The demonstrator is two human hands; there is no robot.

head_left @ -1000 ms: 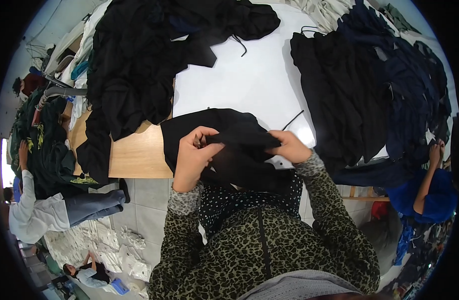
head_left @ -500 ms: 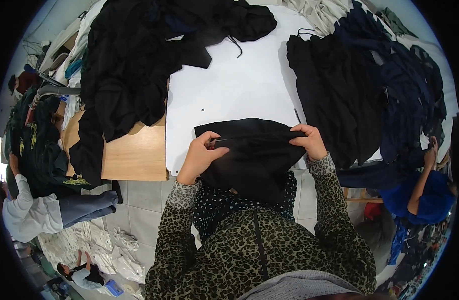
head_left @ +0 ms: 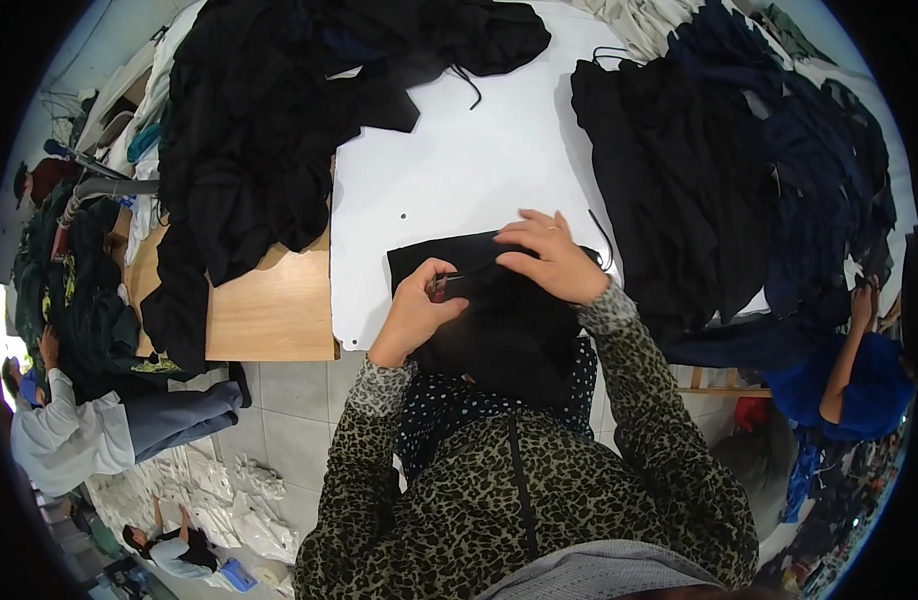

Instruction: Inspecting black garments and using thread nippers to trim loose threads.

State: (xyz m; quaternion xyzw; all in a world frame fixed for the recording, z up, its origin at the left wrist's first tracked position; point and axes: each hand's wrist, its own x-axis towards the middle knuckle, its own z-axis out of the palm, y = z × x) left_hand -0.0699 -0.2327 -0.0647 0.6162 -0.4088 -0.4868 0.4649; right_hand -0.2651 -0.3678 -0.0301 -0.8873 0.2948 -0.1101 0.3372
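A black garment (head_left: 504, 335) lies across the near edge of the white tabletop and hangs down over my lap. In my left hand (head_left: 416, 315), closed at the left of the cloth, is a small pair of thread snips (head_left: 442, 283). Their thin blades point right over the fabric, while most of the handle is hidden by the fingers. Above the garment's upper right part is my right hand (head_left: 559, 262), fingers stretched and apart, thumb and fingertips close to the cloth near the blade tips. Whether those fingertips touch the fabric I cannot tell.
The white tabletop (head_left: 459, 170) extends ahead. Piled black garments (head_left: 249, 140) cover the left and far side, partly over a wooden board (head_left: 269, 310). At right lie black trousers (head_left: 669, 200) and navy clothes (head_left: 819, 190). Co-workers are at both sides.
My right hand has let go of the garment's right edge and moved left and up toward the snips, its fingers spreading. My left hand keeps hold of the snips.
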